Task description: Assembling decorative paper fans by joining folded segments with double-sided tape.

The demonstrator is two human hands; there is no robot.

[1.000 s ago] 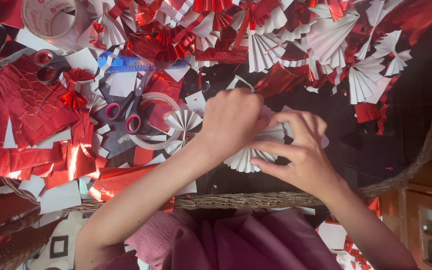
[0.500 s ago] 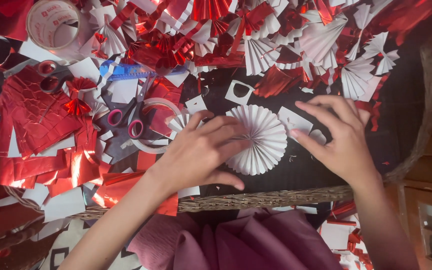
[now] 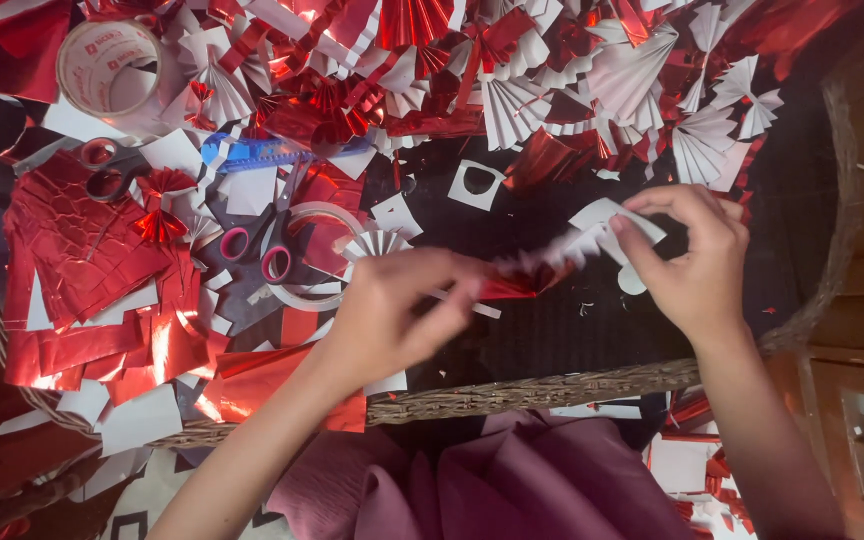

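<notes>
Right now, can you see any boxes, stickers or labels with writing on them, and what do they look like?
Tape roll: top left corner, a round ring with a pale core printed in red.
Blue strip: right of the tape roll, long, flat, with small markings, perhaps a ruler.
No boxes or screens show.

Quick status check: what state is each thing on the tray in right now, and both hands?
left hand: pinching one end of the paper fan
right hand: pinching the other end
paper fan: lifted, blurred, stretched between the hands
pink-handled scissors: lying among scraps, blades hidden
red-handled scissors: lying flat, partly covered
tape roll: lying flat at the tray's corner
wicker tray: strewn with folded red and white fans
</notes>
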